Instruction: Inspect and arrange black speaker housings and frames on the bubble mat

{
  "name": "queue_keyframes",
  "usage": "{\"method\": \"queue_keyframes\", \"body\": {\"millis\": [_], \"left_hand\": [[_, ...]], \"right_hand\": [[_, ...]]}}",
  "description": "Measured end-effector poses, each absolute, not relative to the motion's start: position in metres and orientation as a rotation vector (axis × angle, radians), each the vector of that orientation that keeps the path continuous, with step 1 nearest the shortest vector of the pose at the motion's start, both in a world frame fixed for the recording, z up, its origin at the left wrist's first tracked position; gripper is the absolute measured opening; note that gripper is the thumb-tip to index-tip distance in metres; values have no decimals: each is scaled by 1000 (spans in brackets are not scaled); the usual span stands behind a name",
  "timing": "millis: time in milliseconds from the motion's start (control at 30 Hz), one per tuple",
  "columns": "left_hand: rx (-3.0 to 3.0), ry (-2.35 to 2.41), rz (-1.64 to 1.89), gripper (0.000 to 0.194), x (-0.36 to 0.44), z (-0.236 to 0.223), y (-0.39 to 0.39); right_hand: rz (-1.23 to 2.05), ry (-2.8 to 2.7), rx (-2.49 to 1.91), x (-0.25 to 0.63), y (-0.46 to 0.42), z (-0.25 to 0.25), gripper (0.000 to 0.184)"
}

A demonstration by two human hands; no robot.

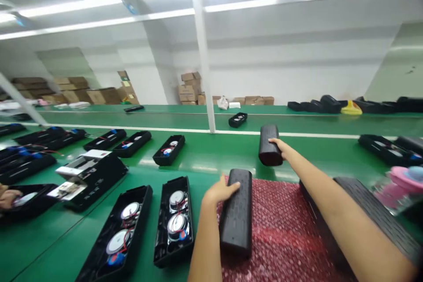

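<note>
My left hand (220,191) is at the upper left side of a black speaker housing (236,216), thumb on its top and the other fingers partly hidden along its side. That housing lies with its patterned face up on red bubble wrap (280,224). My right arm reaches forward, and my right hand (280,147) grips the right side of another black speaker housing (269,145) over the green bench. Just left of my left forearm lies an open speaker half (173,220) with two round drivers and red wires. A second open half (119,238) lies beyond it.
A black-and-white machine (90,176) stands at left, near another person's hand (9,197) on a housing. More open halves (169,150) line the green bench. A dark patterned housing (380,216) and pink container (401,185) are at right. A white post (203,53) rises behind.
</note>
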State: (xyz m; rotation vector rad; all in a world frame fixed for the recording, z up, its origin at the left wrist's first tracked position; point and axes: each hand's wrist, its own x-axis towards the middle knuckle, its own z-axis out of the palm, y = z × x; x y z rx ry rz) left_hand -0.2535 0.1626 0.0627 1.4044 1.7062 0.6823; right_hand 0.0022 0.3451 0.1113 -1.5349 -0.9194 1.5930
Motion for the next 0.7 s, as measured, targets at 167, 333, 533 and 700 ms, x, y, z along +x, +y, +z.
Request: {"method": "queue_keyframes", "body": {"millis": [167, 333, 533, 700], "left_hand": [[1379, 1589, 620, 112, -254, 49, 168], [1351, 1509, 684, 111, -256, 35, 179], [1364, 1462, 780, 116, -242, 44, 179], [1446, 1471, 788, 129, -224, 87, 152]], "right_hand": [[1509, -1090, -1773, 1, 360, 77, 33], [1281, -1185, -2020, 21, 360, 83, 37], [964, -1405, -1806, 15, 315, 99, 46], [1024, -1457, -1427, -11, 205, 69, 69]]}}
